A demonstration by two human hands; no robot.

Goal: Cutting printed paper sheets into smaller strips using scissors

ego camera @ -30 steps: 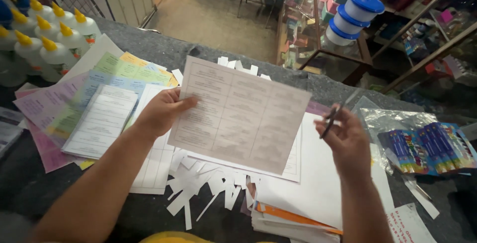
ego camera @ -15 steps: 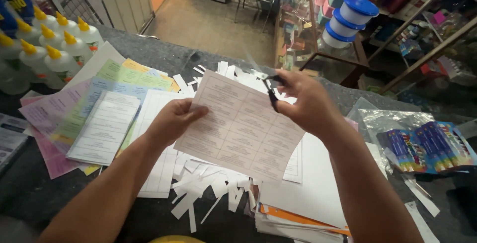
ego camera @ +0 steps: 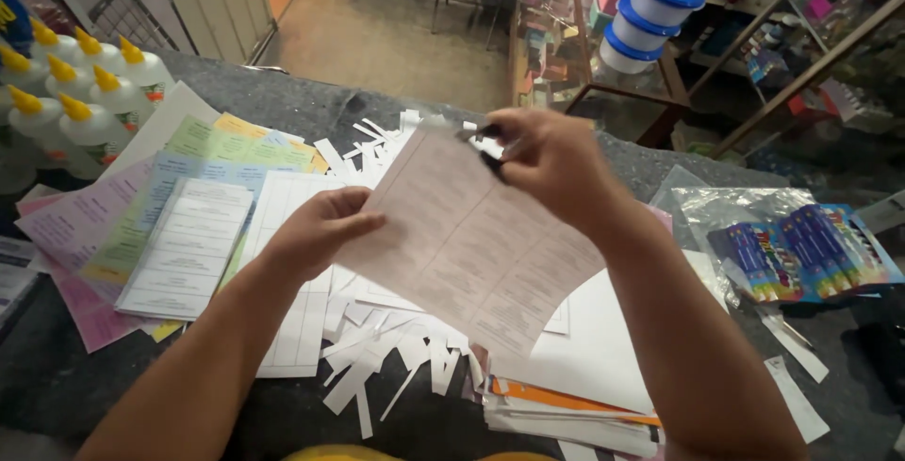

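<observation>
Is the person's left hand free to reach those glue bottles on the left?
Probably not right away: the left hand is holding the printed sheet. The glue bottles stand unobstructed beyond the coloured papers.

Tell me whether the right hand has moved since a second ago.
Yes. The right hand, with dark scissors, has gone from the right side near the marker pack up and left to the printed sheet's top edge.

A dark grey countertop [ego camera: 377,107] carries coloured printed sheets [ego camera: 203,164], white paper strips [ego camera: 386,357], glue bottles [ego camera: 85,93] and bagged markers [ego camera: 801,249].
</observation>
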